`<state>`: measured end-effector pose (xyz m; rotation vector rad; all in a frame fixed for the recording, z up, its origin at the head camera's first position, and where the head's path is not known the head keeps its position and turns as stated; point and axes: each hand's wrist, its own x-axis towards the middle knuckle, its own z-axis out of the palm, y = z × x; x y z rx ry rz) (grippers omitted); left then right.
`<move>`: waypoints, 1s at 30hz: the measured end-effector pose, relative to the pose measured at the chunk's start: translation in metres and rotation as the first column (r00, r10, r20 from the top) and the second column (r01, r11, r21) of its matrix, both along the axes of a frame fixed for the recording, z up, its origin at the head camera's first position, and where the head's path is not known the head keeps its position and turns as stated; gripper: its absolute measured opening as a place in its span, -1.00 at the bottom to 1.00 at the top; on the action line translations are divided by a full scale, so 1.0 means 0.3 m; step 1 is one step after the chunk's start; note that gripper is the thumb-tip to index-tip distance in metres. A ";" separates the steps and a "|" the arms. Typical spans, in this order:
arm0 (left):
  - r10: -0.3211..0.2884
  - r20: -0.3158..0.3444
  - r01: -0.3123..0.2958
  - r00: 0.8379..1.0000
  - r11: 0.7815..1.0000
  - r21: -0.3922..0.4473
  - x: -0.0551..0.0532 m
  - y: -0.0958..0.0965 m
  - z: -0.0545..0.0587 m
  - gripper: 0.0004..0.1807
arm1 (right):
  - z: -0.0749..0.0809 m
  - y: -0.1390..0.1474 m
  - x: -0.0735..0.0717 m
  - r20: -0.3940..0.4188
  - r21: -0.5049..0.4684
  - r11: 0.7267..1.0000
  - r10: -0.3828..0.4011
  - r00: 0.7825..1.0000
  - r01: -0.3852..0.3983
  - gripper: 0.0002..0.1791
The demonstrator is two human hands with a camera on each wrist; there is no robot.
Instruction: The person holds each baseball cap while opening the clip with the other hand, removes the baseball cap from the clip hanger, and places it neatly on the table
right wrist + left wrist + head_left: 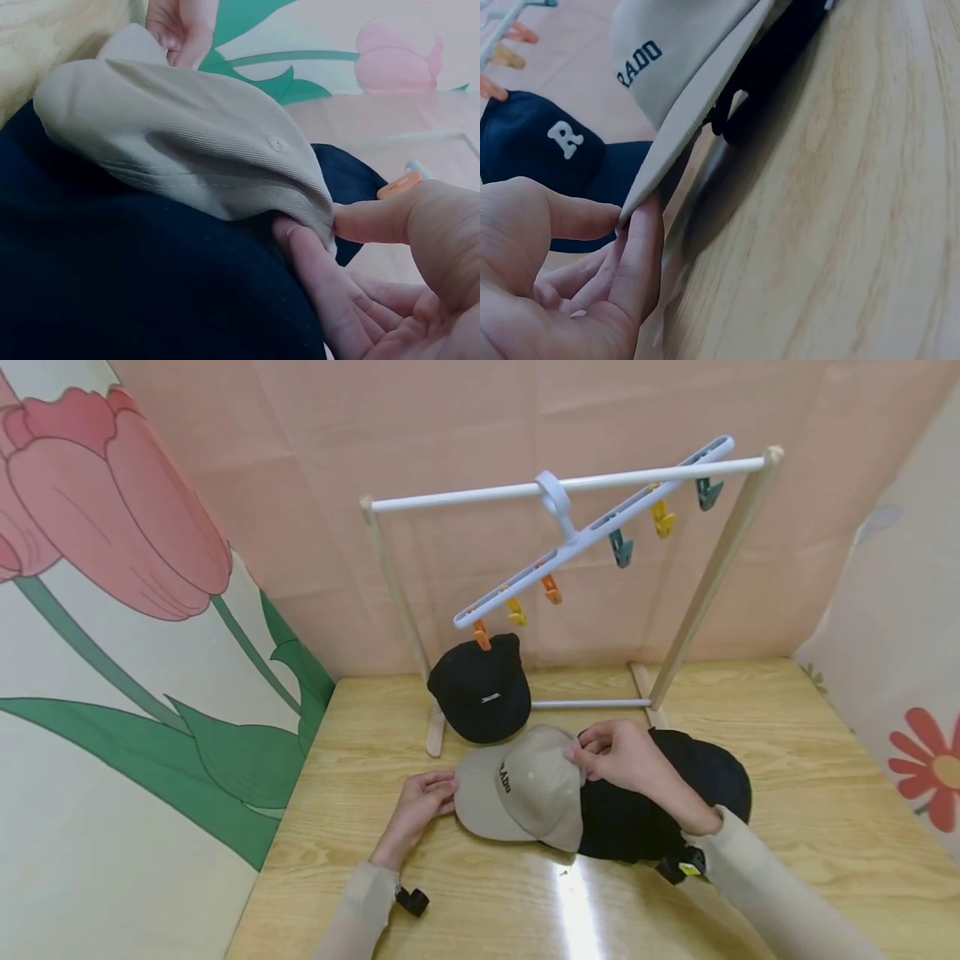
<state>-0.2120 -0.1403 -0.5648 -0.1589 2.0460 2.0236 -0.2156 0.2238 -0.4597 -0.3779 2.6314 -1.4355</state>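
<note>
Both hands hold a beige baseball cap [540, 777] with dark lettering on its front. In the left wrist view, the left hand [577, 270] pinches the edge of the brim between thumb and fingers. The right hand [382, 277] pinches the cap's crown fabric at the back, thumb on one side and fingers on the other. Beneath and beside the beige cap, dark caps [705, 768] lie on the table, partly covered by it and the right forearm. Another dark cap [480, 689] hangs from an orange clip [482, 635]; a white letter R shows on it in the left wrist view.
A light blue hanger [585, 539] with several coloured clips hooks over the white bar [465, 497] of a wooden rack. The rack's post [708, 581] stands on the wooden table [817, 793] behind the hands. A tulip-print backdrop [112, 510] borders the left side.
</note>
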 end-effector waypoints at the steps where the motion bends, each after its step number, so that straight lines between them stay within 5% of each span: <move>1: -0.001 -0.005 0.001 1.000 1.000 -0.012 0.000 0.000 -0.001 -0.62 | 0.002 -0.003 -0.002 0.000 0.019 1.000 0.000 1.000 0.000 -0.62; 9: 0.012 0.003 -0.012 1.000 0.998 -0.065 -0.001 -0.011 0.003 -0.64 | 0.021 -0.030 -0.005 -0.020 0.146 0.988 0.047 0.999 -0.044 -0.81; 17: -0.004 -0.013 0.001 1.000 0.985 -0.170 0.003 -0.017 0.012 -0.68 | 0.021 -0.061 -0.005 -0.098 0.265 0.963 0.074 0.992 -0.045 -0.77; 30: -0.050 -0.130 -0.011 0.990 0.904 -0.428 -0.002 -0.013 0.037 -0.81 | 0.022 -0.099 0.005 -0.179 0.345 0.938 0.091 0.980 -0.025 -0.68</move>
